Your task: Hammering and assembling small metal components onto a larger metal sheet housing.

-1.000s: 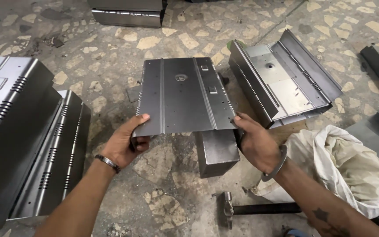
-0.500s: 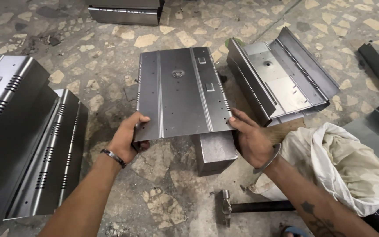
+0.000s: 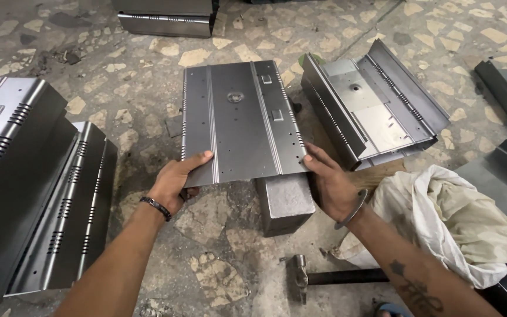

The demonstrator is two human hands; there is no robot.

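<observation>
A flat grey sheet-metal panel [image 3: 239,120] with bent ribs, small holes and a round stamped spot is held level above the stone floor. My left hand [image 3: 177,182] grips its near left corner, thumb on top. My right hand [image 3: 331,183] grips its near right corner. Under the panel's near edge stands a solid steel block [image 3: 284,202] on the floor.
Stacked bent metal covers with vent slots [image 3: 36,182] lie at the left. A channel-shaped metal tray [image 3: 371,105] lies at the right. A white cloth [image 3: 441,217] and a hammer [image 3: 324,277] lie near my right arm. More metal parts [image 3: 165,17] sit at the back.
The panel has shifted slightly away from me and sits more squarely in view. Both hands keep their grip on its near corners.
</observation>
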